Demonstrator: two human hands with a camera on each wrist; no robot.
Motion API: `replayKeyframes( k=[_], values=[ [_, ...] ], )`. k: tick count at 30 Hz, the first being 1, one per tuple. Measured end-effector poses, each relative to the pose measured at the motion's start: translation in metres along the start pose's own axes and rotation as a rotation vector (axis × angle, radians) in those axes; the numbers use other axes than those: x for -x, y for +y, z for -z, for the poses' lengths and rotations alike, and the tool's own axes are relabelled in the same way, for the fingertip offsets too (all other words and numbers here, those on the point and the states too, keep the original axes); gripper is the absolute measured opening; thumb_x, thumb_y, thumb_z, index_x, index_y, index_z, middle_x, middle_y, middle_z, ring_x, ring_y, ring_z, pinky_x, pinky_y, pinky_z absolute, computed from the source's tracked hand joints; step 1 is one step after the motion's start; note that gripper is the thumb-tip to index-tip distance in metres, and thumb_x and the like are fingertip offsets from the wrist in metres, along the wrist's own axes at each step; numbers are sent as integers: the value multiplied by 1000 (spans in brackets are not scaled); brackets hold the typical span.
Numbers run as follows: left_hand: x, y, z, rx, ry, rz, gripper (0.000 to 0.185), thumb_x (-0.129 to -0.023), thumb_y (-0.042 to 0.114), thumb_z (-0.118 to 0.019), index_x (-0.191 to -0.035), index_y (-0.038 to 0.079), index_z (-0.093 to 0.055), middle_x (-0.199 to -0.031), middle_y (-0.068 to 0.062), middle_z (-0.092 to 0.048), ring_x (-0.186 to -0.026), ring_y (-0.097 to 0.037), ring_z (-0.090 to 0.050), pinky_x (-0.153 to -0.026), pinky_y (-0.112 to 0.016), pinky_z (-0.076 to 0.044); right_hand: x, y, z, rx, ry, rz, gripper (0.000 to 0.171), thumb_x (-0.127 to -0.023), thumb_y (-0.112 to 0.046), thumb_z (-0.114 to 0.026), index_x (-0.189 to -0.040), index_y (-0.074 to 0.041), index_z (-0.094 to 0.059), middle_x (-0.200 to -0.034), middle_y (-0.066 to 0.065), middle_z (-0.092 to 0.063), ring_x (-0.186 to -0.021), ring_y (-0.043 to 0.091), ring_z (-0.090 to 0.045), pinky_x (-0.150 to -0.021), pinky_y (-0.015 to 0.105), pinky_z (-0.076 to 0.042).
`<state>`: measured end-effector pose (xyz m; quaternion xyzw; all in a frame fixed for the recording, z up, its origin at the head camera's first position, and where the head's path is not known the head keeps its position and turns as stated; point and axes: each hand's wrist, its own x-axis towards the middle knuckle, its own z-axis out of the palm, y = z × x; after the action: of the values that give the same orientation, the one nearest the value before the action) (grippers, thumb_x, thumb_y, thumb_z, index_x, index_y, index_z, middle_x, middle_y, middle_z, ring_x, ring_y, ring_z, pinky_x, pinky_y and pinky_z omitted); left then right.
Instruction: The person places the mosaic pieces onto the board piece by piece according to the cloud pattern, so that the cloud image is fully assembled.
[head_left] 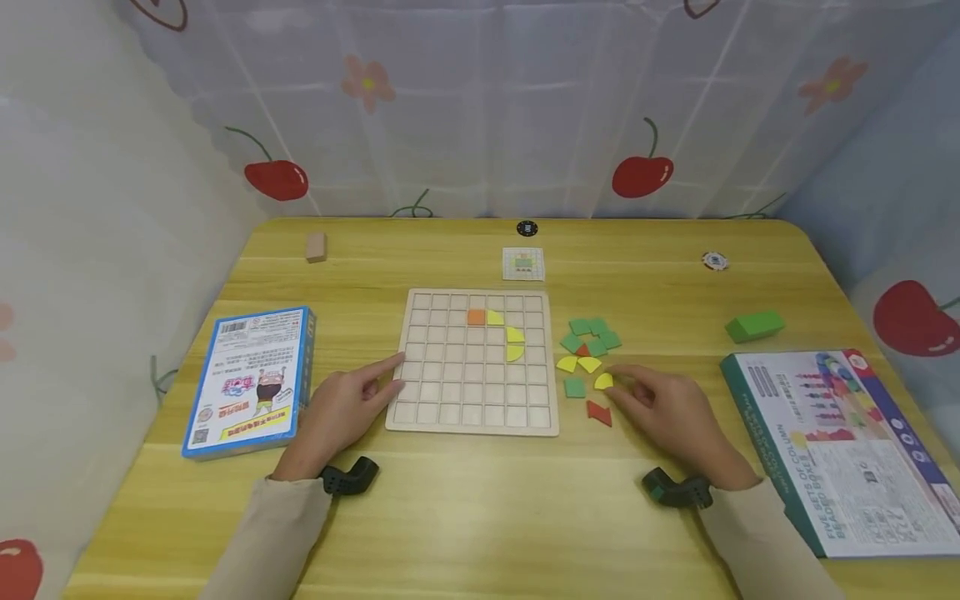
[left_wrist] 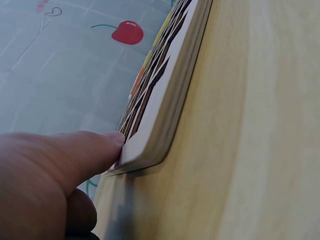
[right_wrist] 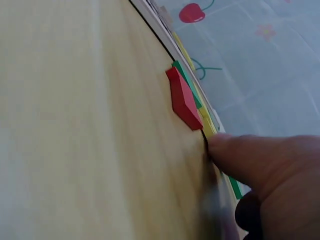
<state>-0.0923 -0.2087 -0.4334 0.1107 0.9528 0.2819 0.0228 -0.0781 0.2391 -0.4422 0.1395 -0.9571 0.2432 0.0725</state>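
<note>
Both forearms reach in from the near side of the worktop [head_left: 480, 517], slanting inward, each in a beige sleeve with a black wrist device, and the hands sit on either side of a gridded board [head_left: 456, 373]. The left hand [head_left: 339, 414] lies at the board's left edge, its thumb and index finger reaching forward with a gap between them and both tips touching the rim; it grasps nothing, and in the left wrist view the thumb lies nearly straight, its tip near the board's corner. The right hand [head_left: 669, 414] is well clear of the board's right side, back of the hand up, thumb and index finger nearly closed on a yellow quarter-circle [head_left: 603, 382] that lies on the worktop. Just left of the fingertips are a green square [head_left: 574, 387] and two more yellow pieces [head_left: 589, 364]; a red piece [head_left: 599, 412] lies nearer the person. On the board, an orange square [head_left: 477, 317] and three yellow quarter-circles [head_left: 514, 335] occupy cells toward the upper right.
</note>
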Motion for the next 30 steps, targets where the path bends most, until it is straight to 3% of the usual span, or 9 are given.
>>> replayKeyframes(
  k=[8,15,23,30],
  values=[
    [0,0,2,9,2,-10,42,-102,36,-66,-142,26,-64,-58,6,-44,-47,-10,-34,-46,-28,-30,-16,-20,4,-124,-7,31,30,-94,-32,-77,-119,-15,-75,-58,-11,-38,-50,7,-34,-47,27,-29],
    [2,0,0,19,0,2,42,-102,37,-65,-143,27,-63,-56,7,-42,-46,-10,-33,-47,-28,-31,-67,-72,-5,-190,-47,59,31,-95,-31,-76,-121,-15,-75,-57,-7,-40,-48,10,-34,-46,28,-30],
    [3,-1,-1,5,6,9,42,-102,36,-65,-143,27,-63,-56,6,-42,-47,-9,-32,-46,-28,-30,-136,-122,-55,-241,-104,68,31,-98,-30,-70,-125,-16,-74,-56,-4,-42,-49,12,-33,-49,29,-28],
    [2,0,-3,8,13,-5,42,-101,35,-67,-142,27,-64,-55,7,-42,-46,-8,-31,-45,-27,-30,-151,-124,-89,-213,-84,19,32,-98,-33,-68,-125,-17,-74,-58,-5,-51,-57,12,-41,-52,30,-34]
  ],
)
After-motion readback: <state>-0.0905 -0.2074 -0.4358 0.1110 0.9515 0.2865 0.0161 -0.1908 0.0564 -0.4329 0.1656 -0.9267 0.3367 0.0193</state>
